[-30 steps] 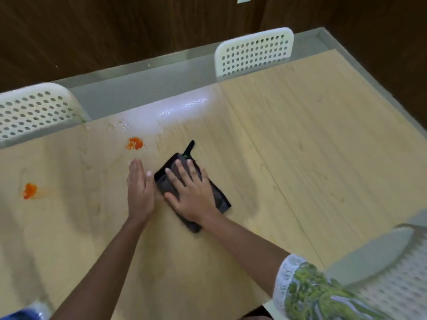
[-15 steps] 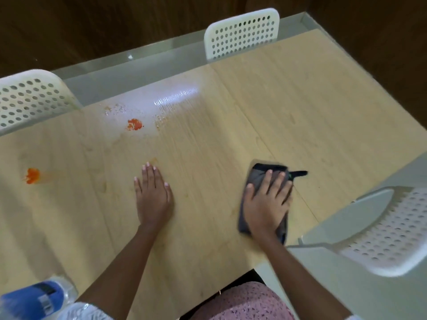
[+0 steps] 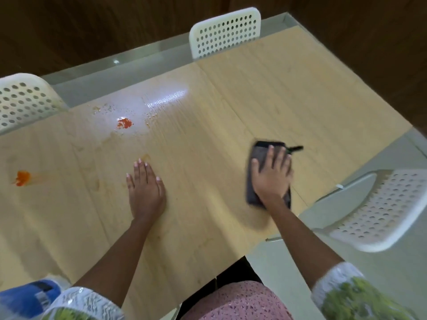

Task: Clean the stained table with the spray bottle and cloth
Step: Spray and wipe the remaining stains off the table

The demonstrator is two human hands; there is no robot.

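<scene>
Dark wood panelling backs a pale wood-grain tabletop (image 3: 265, 93), smooth and glossy, with straight seams running across it from far to near. At the far left stands a white plastic chair (image 3: 23, 100) with a rounded back full of round holes. Low at the left edge a blue spray bottle (image 3: 27, 296) shows only in part, blurred, so which way it points cannot be told. On the left of the tabletop sits an orange-red stain (image 3: 22, 177), smeared to the right. Farther back, a second red stain (image 3: 124, 123) lies in a wet, shiny patch speckled with droplets. The left hand (image 3: 145, 190) lies flat on the bare wood, palm down, fingers straight and together, pointing away, grasping nothing. A second perforated white chair (image 3: 225, 31) stands at the far edge. Right of centre, near the tabletop's right edge, the cloth (image 3: 258, 155) lies flat: dark grey, soft, folded to a rectangle, long axis running from near to far, with a thin black loop sticking out to the right at its far corner. The right hand (image 3: 272, 176) presses on it, fingers spread and straight, pointing away. A third perforated white chair (image 3: 381, 211) stands at the right.
</scene>
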